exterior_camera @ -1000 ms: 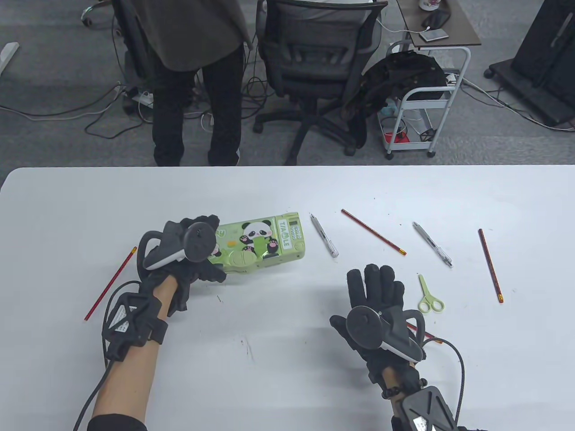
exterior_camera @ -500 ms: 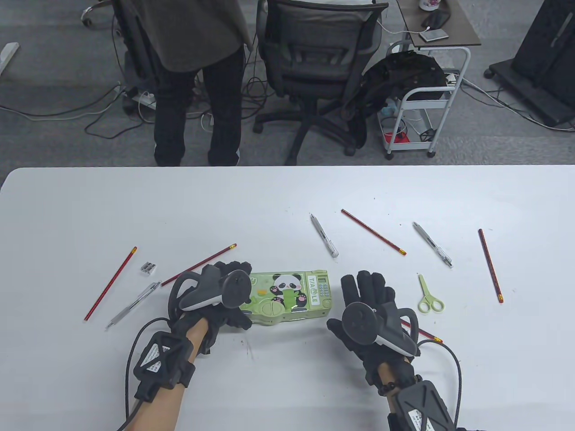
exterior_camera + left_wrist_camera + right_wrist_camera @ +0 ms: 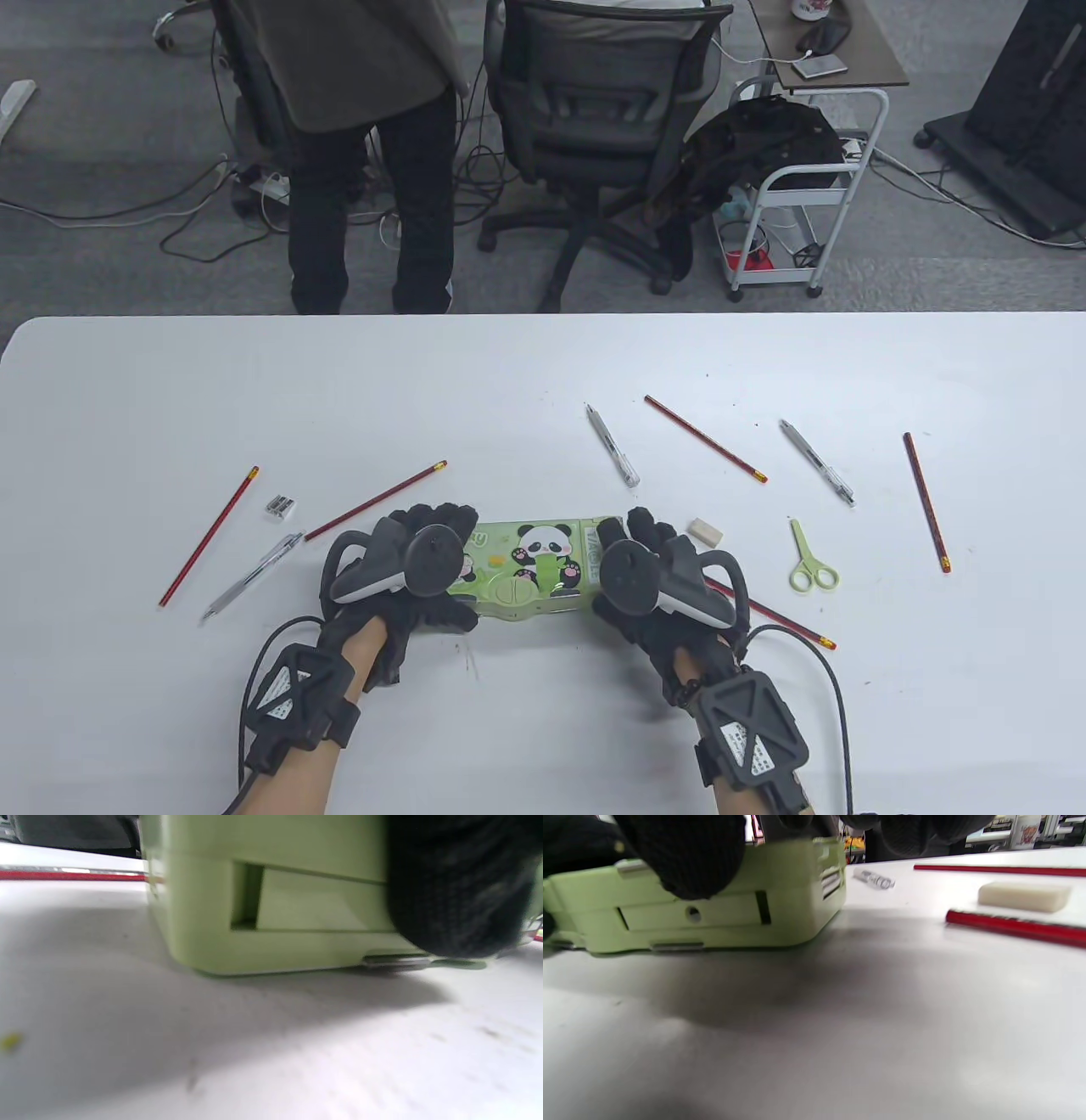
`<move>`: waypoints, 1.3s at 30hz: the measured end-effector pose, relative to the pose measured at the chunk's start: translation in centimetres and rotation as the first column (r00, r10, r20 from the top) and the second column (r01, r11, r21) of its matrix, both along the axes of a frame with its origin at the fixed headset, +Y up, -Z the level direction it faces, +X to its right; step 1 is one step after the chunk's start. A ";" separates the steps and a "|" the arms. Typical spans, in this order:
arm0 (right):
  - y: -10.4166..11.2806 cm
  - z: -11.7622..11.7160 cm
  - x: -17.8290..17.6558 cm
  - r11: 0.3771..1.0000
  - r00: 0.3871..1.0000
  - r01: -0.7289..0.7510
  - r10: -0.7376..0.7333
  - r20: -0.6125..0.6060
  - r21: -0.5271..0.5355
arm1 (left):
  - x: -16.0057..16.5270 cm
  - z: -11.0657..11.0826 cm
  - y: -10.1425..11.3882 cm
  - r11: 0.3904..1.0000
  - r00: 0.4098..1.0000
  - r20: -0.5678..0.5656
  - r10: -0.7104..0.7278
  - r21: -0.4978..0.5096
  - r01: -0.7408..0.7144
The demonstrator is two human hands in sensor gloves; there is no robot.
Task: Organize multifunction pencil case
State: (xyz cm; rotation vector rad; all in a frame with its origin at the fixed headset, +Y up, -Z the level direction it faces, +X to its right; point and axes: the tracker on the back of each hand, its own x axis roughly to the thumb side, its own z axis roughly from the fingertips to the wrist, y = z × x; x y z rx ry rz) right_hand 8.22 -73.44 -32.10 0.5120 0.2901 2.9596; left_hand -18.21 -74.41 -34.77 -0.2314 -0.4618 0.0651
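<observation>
Table view had the green panda pencil case (image 3: pixel 530 564) lying flat on the white table (image 3: pixel 543 373), near the front edge, lid closed, so no telling what was inside it. The left hand (image 3: pixel 416 569) gripped its left end, fingers curled over the top and far edge. The right hand (image 3: pixel 645 577) did the same at the right end, fingers wrapped over the lid.

Left wrist view was pretty blurry, but a gloved fingertip (image 3: pixel 458 887) sat pressed against the case's side wall (image 3: pixel 271 899), and the case bottom looked like it was on the table. Right wrist view showed a fingertip (image 3: pixel 687 853) on the case's front wall (image 3: pixel 712 912), just above a little slot with a round hole.

Loose stuff was scattered all around. Left of the case: a red pencil (image 3: pixel 208 536), a metal sharpener (image 3: pixel 280 507), a clear pen (image 3: pixel 252 576) and another red pencil (image 3: pixel 375 501). To the right: a white eraser (image 3: pixel 703 531) just beside the right hand, a red pencil (image 3: pixel 780 615) running under that hand's tracker, and small green scissors (image 3: pixel 810 560). Further back: a pen (image 3: pixel 612 445), a red pencil (image 3: pixel 706 439), another pen (image 3: pixel 816 462), and one more red pencil (image 3: pixel 926 501) way off right.
</observation>
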 end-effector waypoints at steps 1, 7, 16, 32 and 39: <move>-0.3 0.0 -0.3 1.000 1.000 0.002 -0.002 -0.007 -0.004 | 0.0 0.0 0.0 1.000 1.000 0.001 0.001 -0.005 -0.001; -0.7 0.2 -0.5 0.995 1.000 0.008 -0.009 0.000 0.096 | -0.6 -0.7 0.3 0.992 0.998 0.010 0.056 -0.113 -0.055; -0.3 0.0 -0.3 0.995 1.000 0.022 -0.022 0.001 0.093 | -0.7 -0.9 0.5 0.989 0.996 0.001 0.087 -0.123 -0.086; 0.0 0.1 -0.5 0.995 1.000 -0.013 0.012 0.012 0.099 | -1.6 -2.4 1.7 0.951 0.987 -0.023 0.161 -0.264 -0.162; 0.0 0.1 -0.5 0.996 1.000 -0.008 0.007 0.011 0.092 | -2.9 -4.0 3.1 0.850 0.939 -0.120 0.321 -0.401 -0.342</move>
